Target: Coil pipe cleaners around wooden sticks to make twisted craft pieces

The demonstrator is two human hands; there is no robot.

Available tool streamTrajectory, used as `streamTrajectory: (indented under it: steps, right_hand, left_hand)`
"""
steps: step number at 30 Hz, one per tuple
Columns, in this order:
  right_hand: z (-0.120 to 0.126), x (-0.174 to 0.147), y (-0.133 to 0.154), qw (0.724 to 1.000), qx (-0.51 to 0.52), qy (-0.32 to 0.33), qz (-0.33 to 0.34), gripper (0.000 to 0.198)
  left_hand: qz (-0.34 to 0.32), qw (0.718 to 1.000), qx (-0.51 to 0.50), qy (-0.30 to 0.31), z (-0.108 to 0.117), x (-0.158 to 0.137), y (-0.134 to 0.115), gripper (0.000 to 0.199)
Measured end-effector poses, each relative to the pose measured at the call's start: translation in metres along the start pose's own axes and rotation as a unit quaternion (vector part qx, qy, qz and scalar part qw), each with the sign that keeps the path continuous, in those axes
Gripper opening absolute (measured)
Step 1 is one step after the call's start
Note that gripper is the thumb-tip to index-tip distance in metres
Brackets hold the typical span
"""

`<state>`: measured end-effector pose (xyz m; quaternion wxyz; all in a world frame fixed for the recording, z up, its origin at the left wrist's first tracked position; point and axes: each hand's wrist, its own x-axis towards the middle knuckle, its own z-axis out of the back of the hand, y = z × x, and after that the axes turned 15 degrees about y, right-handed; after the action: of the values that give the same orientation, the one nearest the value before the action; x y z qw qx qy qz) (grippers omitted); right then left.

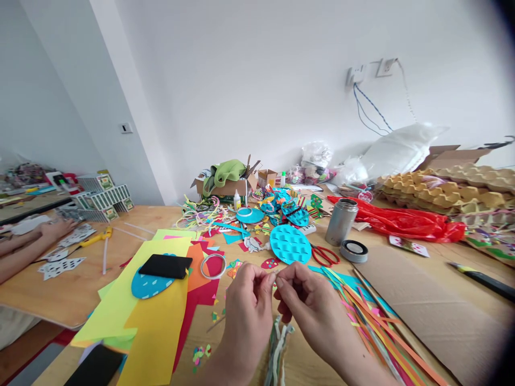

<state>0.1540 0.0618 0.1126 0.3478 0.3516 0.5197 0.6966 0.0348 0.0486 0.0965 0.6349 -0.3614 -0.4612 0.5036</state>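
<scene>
My left hand (252, 297) and my right hand (302, 292) meet above the near middle of the table, thumbs and index fingertips pinched close together. A tiny pale bit shows between the fingertips, too small to name. Beneath them lies a bundle of pale twisted cords (277, 343). Just beyond my hands are a red paper oval with dots (269, 263), a small paper fish (234, 268) and a blue disc with raised shapes (290, 244). Red-handled scissors (325, 256) rest right of the disc. Small paper scraps (200, 356) lie left of my left wrist.
Yellow paper sheets (155, 327) carry a black phone (166, 266) at left. A tape roll (213, 266), metal bottle (341, 221), cardboard sheet (426, 305), paper strips (374, 316) and utility knife (483, 280) surround my hands. Another person's arm (36, 241) is at far left.
</scene>
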Motion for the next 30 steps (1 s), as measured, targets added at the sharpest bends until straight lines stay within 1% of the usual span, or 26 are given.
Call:
streamTrajectory:
  steps: [3,7,10,13,18,23,27,30]
  right_hand:
    - [-0.002,0.001,0.001,0.999,0.048,0.000,0.006,0.026]
    - [-0.001,0.003,0.002,0.995,0.098,0.021,0.012,0.027]
    - [0.001,0.004,0.001,0.995,0.098,0.025,0.007,0.030]
    - [0.004,0.005,0.000,0.997,0.073,0.023,-0.002,0.031]
    - [0.006,0.007,0.000,1.000,0.026,0.014,-0.007,0.029]
    - [0.005,0.008,-0.003,0.999,0.035,0.002,-0.017,0.031]
    - [0.004,0.008,-0.006,0.999,0.043,0.004,-0.008,0.031]
    - [0.004,0.009,-0.006,0.999,0.051,0.006,-0.001,0.030]
  left_hand:
    - [-0.013,1.000,-0.002,-0.014,0.000,0.002,0.000,0.019]
    - [-0.009,0.997,-0.077,0.025,0.010,0.008,-0.007,0.021]
    - [0.007,0.992,-0.115,0.051,0.016,0.011,-0.007,0.023]
    - [0.020,0.988,-0.140,0.069,0.018,0.013,-0.004,0.025]
    - [-0.004,0.991,-0.116,0.062,0.017,0.012,-0.002,0.021]
    - [-0.029,0.994,-0.098,0.048,0.014,0.010,-0.002,0.018]
    - [-0.023,0.994,-0.100,0.047,0.013,0.009,0.000,0.019]
    - [-0.012,0.991,-0.123,0.043,0.013,0.010,0.000,0.019]
